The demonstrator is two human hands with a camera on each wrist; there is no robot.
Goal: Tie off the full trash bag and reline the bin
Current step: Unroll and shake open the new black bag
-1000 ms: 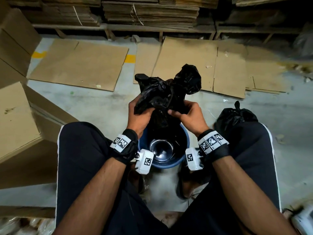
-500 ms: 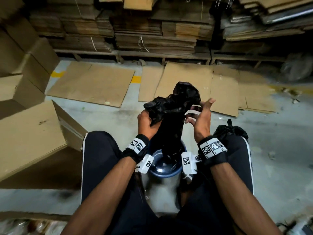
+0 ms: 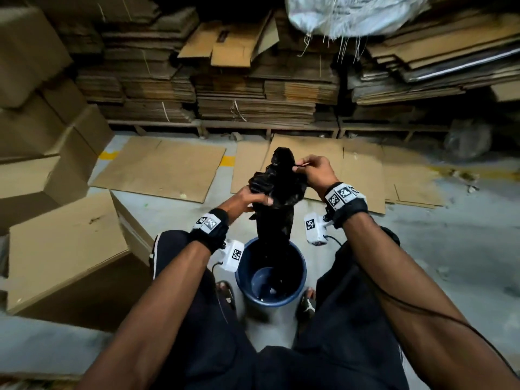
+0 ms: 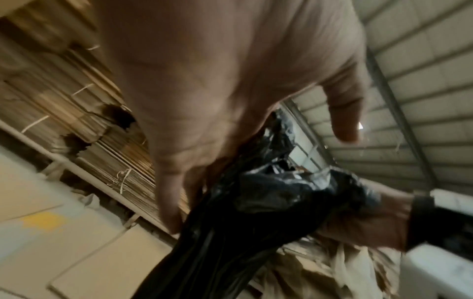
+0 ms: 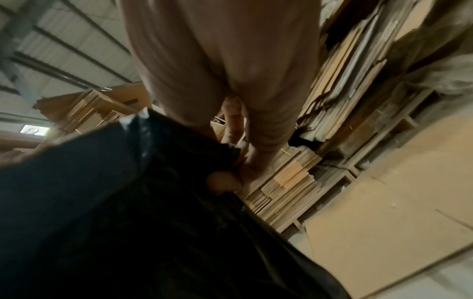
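- Floor [image 3: 450, 249]: grey concrete, with yellow painted marks [image 3: 108, 155] near the left.
- Flattened cardboard sheets [image 3: 157, 167] lie on the floor along the back.
- Low wooden rack [image 3: 225, 126] at the rear carries tall stacks of flat cardboard [image 3: 253, 99], some tied with string.
- Closed cardboard boxes [image 3: 42, 142] piled at left.
- White woven sack [image 3: 351, 15] on top of the stacks.
- Corrugated metal roof [image 4: 422, 91] overhead; light dim.

Dim warehouse light, warm tint, deep shadow under the cardboard stacks [image 3: 253, 88] & at top of head view. Head view fairly sharp in centre, edges bowed by wide lens, slight smear at the corners. Both wrist views soft w/ motion blur & noise; black bag [image 4: 256, 202] shows small glints, near-black w/o detail in right wrist view [image 5: 115, 202]. Pale roof sheeting [image 4: 422, 70] brightest area
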